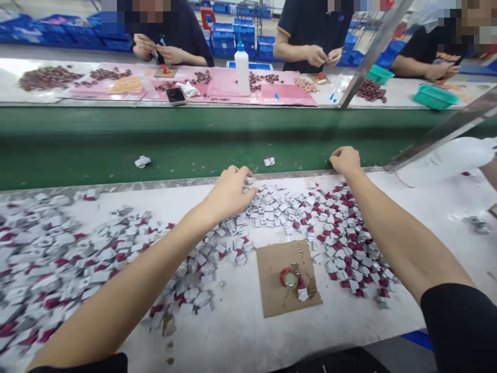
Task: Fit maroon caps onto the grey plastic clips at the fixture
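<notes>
My left hand hovers at the table's far edge, over small white-and-grey pieces. Its thumb and forefinger are apart; a small pale piece shows near the gap. My right hand reaches over the green conveyor belt, its fingers curled together. Whatever they might hold is hidden. To its left a white-and-red piece lies on the belt, and farther left is a whitish piece. Before me a cardboard square bears a red bottle cap and a white-and-dark-red piece.
Heaps of white-and-dark-red pieces cover the left of the table, with another pile at right. A large white bottle and a metal post stand at right. Across the belt, several people work beside a squeeze bottle.
</notes>
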Demonstrator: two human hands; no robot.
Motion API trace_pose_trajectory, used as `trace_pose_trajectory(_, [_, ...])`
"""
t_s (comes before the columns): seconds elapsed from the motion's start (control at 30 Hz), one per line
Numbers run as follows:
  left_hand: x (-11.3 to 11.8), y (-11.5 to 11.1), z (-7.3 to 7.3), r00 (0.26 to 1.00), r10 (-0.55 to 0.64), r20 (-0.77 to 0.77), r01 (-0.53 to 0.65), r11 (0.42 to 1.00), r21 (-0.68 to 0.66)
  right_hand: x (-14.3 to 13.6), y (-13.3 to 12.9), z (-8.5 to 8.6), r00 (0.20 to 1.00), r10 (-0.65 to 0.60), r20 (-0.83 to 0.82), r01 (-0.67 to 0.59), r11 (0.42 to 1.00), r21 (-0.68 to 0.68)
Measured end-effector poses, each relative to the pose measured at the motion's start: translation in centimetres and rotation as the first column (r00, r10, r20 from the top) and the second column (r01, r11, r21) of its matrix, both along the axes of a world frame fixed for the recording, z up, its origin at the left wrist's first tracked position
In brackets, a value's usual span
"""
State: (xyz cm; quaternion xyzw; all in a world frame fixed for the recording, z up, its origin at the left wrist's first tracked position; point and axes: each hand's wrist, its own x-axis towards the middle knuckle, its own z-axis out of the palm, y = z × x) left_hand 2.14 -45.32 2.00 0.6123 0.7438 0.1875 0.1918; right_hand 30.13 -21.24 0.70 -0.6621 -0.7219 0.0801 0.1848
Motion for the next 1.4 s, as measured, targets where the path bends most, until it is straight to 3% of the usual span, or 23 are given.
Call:
trace_pose_trajectory(0.13, [-0.1, -6.7, -0.5, 0.999, -0.016, -0.027, 0.017, 0.999, 0.035, -1.1, -2.1, 0.4, 0.989, 0.114, -0.092, -0.118, 0.992, -0.046])
trace_pose_trajectory(0.27, [1.0, -10.1, -2.3, 0.996, -0.001, -0.089, 0.007, 0.997, 0.076, -0.1, -8.7, 1.2, 0.857, 0.342, -0.386, -0.411, 0.905, -0.110])
trace_pose_trajectory(0.37, [1.8, -10.2, -3.6, 0.992, 0.013, -0.123, 0.002, 0.993, 0.118, 1.9, -15.2, 1.3, 0.776, 0.418, -0.474, -0.540, 0.827, -0.155])
trace_pose_trajectory(0.43, [2.2, -9.9, -4.1, 0.989, 0.017, -0.148, 0.003, 0.991, 0.135, 3.8, -19.2, 1.0, 0.762, 0.458, -0.458, -0.572, 0.807, -0.145])
trace_pose_trajectory(0.63, [2.7, -9.2, -4.0, 0.965, 0.056, -0.255, -0.016, 0.987, 0.158, 9.0, -28.0, -1.6, 0.804, 0.454, -0.384, -0.517, 0.853, -0.074])
trace_pose_trajectory(0.8, [3.3, -9.1, -3.3, 0.928, 0.082, -0.364, -0.036, 0.990, 0.133, 10.4, -33.5, -4.2, 0.833, 0.461, -0.306, -0.469, 0.882, 0.051])
trace_pose_trajectory(0.97, [4.0, -9.0, -3.3, 0.903, 0.119, -0.412, -0.071, 0.989, 0.131, 10.3, -36.5, -5.8, 0.864, 0.414, -0.288, -0.418, 0.907, 0.048])
trace_pose_trajectory(1.17, [4.1, -8.9, -3.3, 0.871, 0.127, -0.474, -0.089, 0.991, 0.102, 10.4, -37.0, -6.0, 0.865, 0.380, -0.326, -0.393, 0.919, 0.029])
trace_pose_trajectory(1.4, [4.6, -8.4, -2.7, 0.883, 0.146, -0.446, -0.148, 0.989, 0.030, 10.7, -37.6, -5.9, 0.876, 0.335, -0.346, -0.360, 0.933, -0.009])
